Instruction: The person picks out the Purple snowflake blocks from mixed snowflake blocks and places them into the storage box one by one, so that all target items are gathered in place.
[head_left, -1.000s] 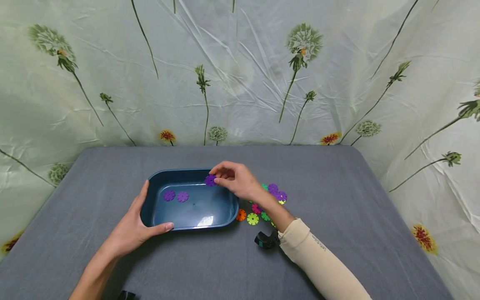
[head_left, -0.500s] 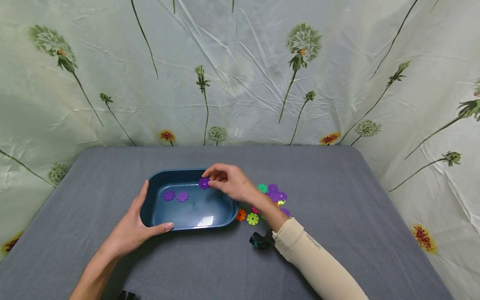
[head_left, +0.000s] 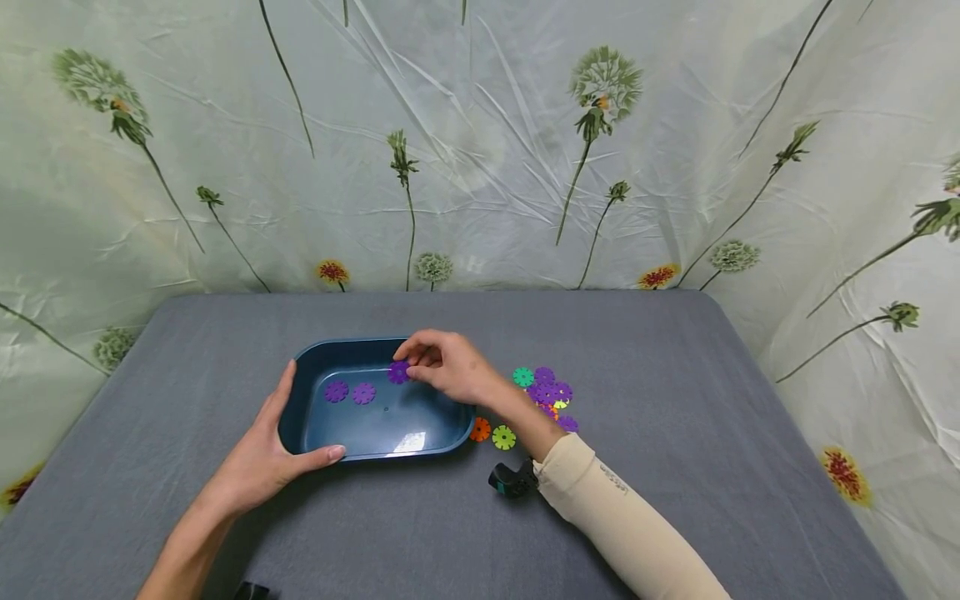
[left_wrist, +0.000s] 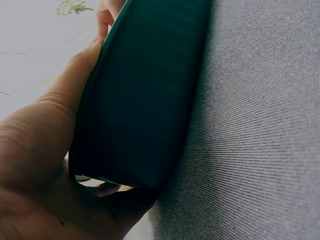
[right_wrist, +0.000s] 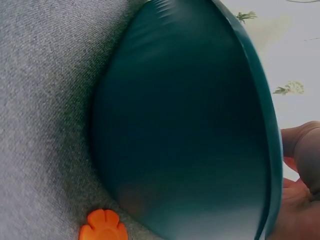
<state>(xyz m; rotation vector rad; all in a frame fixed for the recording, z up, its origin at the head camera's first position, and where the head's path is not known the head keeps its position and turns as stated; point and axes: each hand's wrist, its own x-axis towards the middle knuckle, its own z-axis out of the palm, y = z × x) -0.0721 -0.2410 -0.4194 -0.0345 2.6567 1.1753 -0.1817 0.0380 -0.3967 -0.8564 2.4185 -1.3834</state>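
A dark blue rectangular plastic basin (head_left: 420, 429) with rounded corners stands on the grey cloth. My left hand (head_left: 258, 457) grips its left end, with the thumb over the near rim and the fingers along the outer side; the left wrist view shows that hand (left_wrist: 40, 145) around the basin wall (left_wrist: 140, 100). Over the basin's far right part, my right hand (head_left: 452, 367) pinches a purple notched disc (head_left: 398, 372) between thumb and fingertips. Two more purple discs (head_left: 337, 392) lie side by side on the basin floor. The basin wall hides the held disc in the right wrist view.
Right of the basin lies a loose pile of notched discs (head_left: 543, 392) in purple, green, yellow and orange, partly behind my right forearm. An orange disc (head_left: 480, 429) and a yellow-green disc (head_left: 504, 437) lie nearest the basin. A black wrist device (head_left: 513, 480) sits by the right sleeve.
My right hand has moved left and slightly toward me over the basin, carrying the purple disc nearer to the two lying inside. The left hand keeps its grip on the basin.
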